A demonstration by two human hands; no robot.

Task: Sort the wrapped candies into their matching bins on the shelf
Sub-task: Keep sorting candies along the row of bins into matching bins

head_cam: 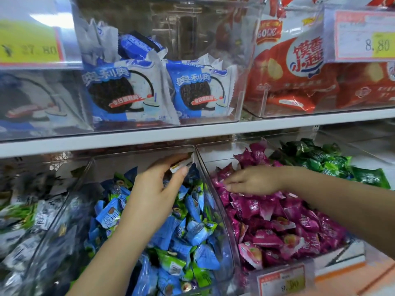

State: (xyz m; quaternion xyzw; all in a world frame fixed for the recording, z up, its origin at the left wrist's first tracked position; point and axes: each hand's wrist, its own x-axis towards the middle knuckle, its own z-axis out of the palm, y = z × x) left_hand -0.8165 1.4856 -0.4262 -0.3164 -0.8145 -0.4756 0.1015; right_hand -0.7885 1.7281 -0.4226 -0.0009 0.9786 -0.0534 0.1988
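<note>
Left hand (154,189) pinches a white candy (180,166); right hand (254,180) lies flat on the pink candies (288,221).
Thumb and fingers clamp the white candy above the blue candies (192,231), at the rear of their bin (221,210), just beside its right wall. Right-hand fingers are nearly straight, touching the pink pile and gripping nothing. Green candies (320,163) lie further right. A shelf board (192,131) overhangs the bins.

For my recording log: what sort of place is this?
Most likely a shop's snack aisle: clear bins of wrapped candies, printed price tags, and packaged biscuits stocked above.
</note>
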